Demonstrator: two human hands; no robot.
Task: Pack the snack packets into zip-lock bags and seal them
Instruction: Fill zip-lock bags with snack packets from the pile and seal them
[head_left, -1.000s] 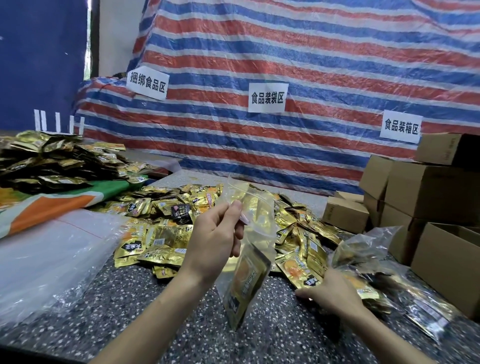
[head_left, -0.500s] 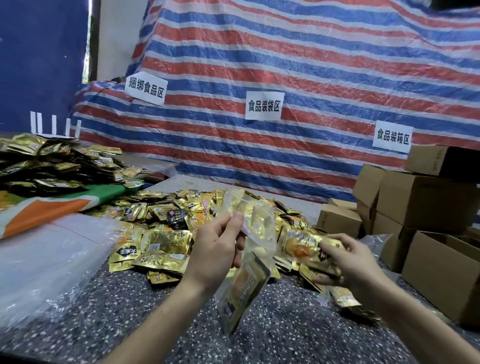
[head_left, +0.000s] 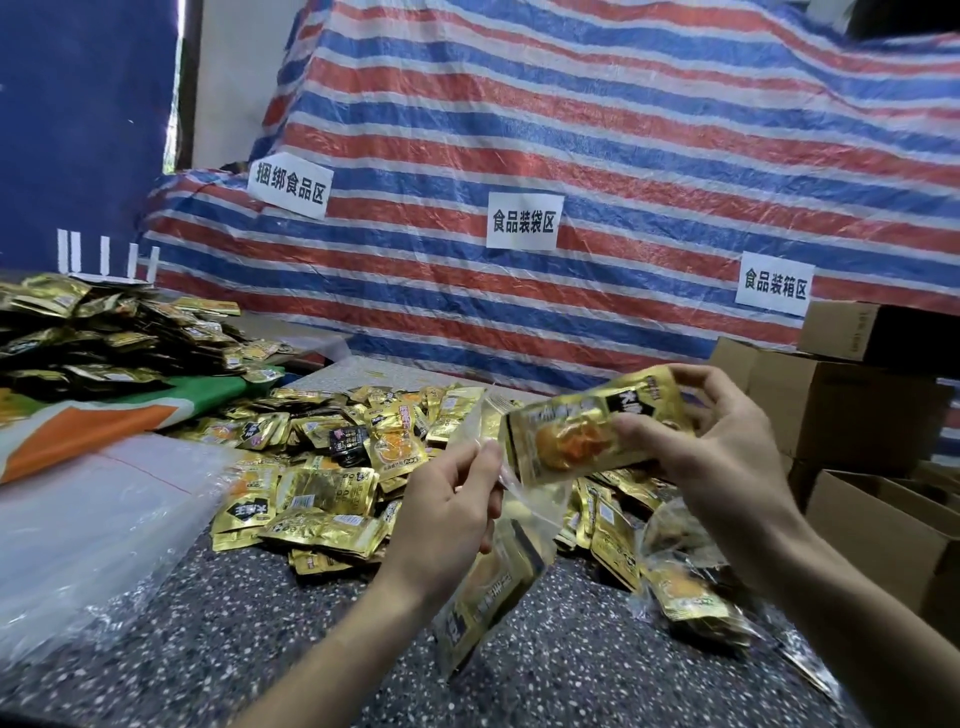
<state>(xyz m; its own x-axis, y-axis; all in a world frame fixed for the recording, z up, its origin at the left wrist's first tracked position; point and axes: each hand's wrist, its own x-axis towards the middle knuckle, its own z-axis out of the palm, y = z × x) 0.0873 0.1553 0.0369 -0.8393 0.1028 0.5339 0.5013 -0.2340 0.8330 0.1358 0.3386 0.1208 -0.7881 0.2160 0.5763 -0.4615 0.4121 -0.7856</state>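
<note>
Right hand (head_left: 727, 457) sits higher and nearer the left than before, gripping a gold snack packet (head_left: 571, 441) at the mouth of the zip-lock bag (head_left: 498, 566) that the left hand (head_left: 441, 514) pinches

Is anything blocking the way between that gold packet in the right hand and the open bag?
Nothing visible does. The right hand holds the gold packet right at the mouth of the zip-lock bag, pinched by the left hand. A second packet sits low inside.
</note>
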